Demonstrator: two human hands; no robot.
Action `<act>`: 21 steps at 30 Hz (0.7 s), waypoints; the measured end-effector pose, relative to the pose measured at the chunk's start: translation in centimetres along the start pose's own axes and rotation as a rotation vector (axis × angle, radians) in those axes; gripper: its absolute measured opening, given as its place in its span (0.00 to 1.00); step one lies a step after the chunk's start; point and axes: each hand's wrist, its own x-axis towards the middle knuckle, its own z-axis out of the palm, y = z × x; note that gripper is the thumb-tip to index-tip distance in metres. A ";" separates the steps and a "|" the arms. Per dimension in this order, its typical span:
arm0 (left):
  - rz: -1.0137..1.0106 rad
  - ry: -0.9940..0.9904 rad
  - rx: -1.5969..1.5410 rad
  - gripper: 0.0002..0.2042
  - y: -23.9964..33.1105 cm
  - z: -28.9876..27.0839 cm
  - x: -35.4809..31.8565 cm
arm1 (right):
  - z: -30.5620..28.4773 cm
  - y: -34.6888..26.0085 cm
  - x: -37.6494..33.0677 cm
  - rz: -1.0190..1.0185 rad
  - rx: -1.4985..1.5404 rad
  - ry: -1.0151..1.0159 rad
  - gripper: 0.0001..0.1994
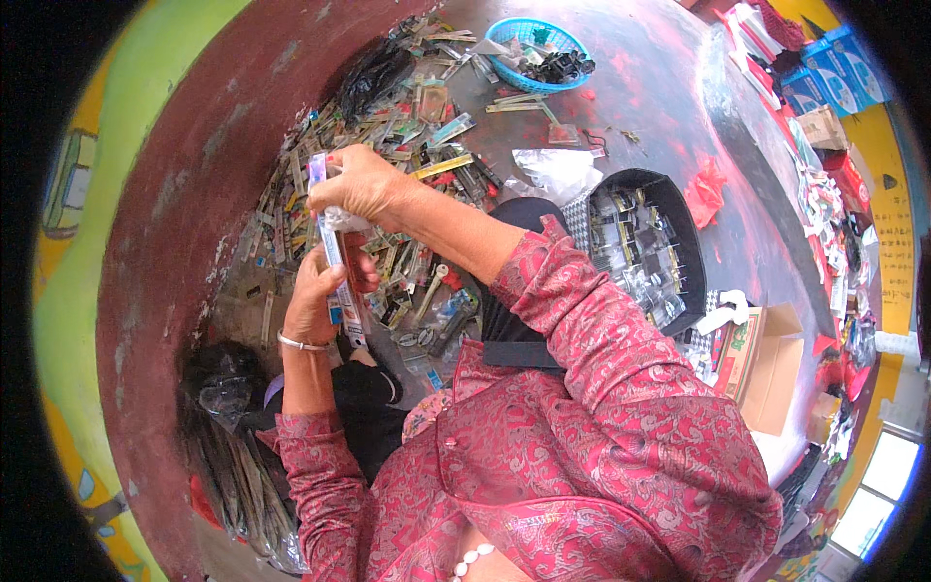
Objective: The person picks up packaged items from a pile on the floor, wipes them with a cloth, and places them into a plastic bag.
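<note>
A long, narrow flat package [333,250], white with purple and blue parts, stands on a slant in front of me. My left hand [312,291], with a bracelet at the wrist, is closed around its lower part. Higher up, my right hand [364,184] pinches the package near its purple top end. Some white crumpled material [343,219] shows under the right palm; whether the fingers grip it too is unclear. Beneath both hands spreads a heap of small narrow packages and loose pieces [417,126].
A blue plastic basket [504,82] with dark pieces stands beyond the heap. To the right is a black bin [693,281] of small clear packs, then an open cardboard box [766,364]. A plastic bag [228,403] lies at left, by the dark red wall [160,242].
</note>
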 end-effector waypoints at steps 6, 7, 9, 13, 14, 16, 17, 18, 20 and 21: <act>-0.038 0.112 -0.121 0.11 0.0 0.0 0.4 | -0.6 0.7 0.6 -0.299 -0.419 0.301 0.12; -0.033 0.108 -0.257 0.11 0.1 -0.3 0.4 | -0.4 0.4 0.7 -0.460 -0.498 0.424 0.12; -0.062 0.174 -0.219 0.07 0.0 -0.4 0.5 | 0.4 -0.7 0.4 -0.779 -0.660 0.664 0.12; -0.086 0.217 0.046 0.09 -1.2 -0.2 0.4 | 2.6 2.5 0.1 -1.095 -1.172 0.155 0.08; -0.065 0.166 0.105 0.09 -1.2 -0.2 0.2 | 2.5 2.9 0.8 -1.099 -1.286 0.124 0.07; -0.059 0.126 0.131 0.08 -0.2 0.6 -0.3 | 1.2 0.9 2.1 -1.122 -1.280 0.317 0.04; -0.077 0.127 0.104 0.08 0.4 1.2 -0.7 | -0.6 0.0 3.6 -1.201 -1.362 0.444 0.05; -0.076 0.125 0.091 0.07 0.2 0.9 -0.7 | -2.8 -1.1 5.2 -1.299 -1.339 0.541 0.06; -0.084 0.215 -0.091 0.06 0.0 -0.8 -0.3 | -5.8 -3.7 5.0 -0.850 -0.895 0.734 0.06; -0.093 0.272 -0.185 0.06 -0.3 -1.8 -0.4 | -8.1 -4.2 5.8 -0.909 -0.448 0.679 0.07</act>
